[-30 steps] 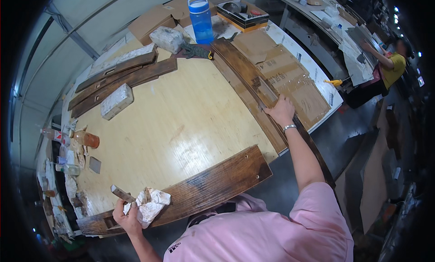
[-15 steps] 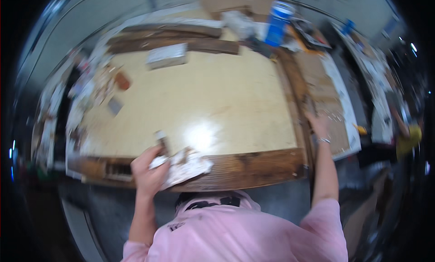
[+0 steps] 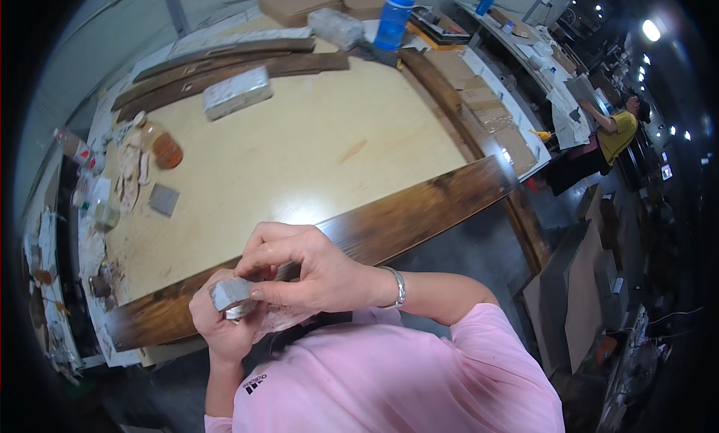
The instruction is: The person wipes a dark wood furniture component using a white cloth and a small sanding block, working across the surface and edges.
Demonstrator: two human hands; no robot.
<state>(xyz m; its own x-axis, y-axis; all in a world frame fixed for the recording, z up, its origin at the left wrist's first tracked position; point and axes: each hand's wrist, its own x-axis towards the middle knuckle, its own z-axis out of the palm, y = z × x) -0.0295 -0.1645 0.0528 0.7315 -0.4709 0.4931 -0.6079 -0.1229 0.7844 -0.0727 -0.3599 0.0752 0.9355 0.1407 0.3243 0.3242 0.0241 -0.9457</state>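
My left hand (image 3: pixel 213 321) is closed around a small grey block (image 3: pixel 231 291), its flat end facing up. From the right, my right hand (image 3: pixel 322 272) reaches over with curled fingers, its thumb tip against the block's side and its index finger by my left thumb. Below the right hand, partly hidden, hangs crumpled white paper or cloth (image 3: pixel 283 321). Both hands are above the near end of a dark-stained wooden board (image 3: pixel 427 212), which lies along the front of a pale tabletop (image 3: pixel 329 141).
More dark boards (image 3: pixel 232 72) lie at the back beside a wrapped silver-white block (image 3: pixel 238 93). A blue bottle (image 3: pixel 394 21) stands behind. On the left are a bottle of amber liquid (image 3: pixel 162 147) and a grey square pad (image 3: pixel 163 199). A person in yellow (image 3: pixel 619 137) works at the far right.
My right hand has left the board on the right and come to my left hand, which has moved lower and left. The view has turned right, so the front board now slants.
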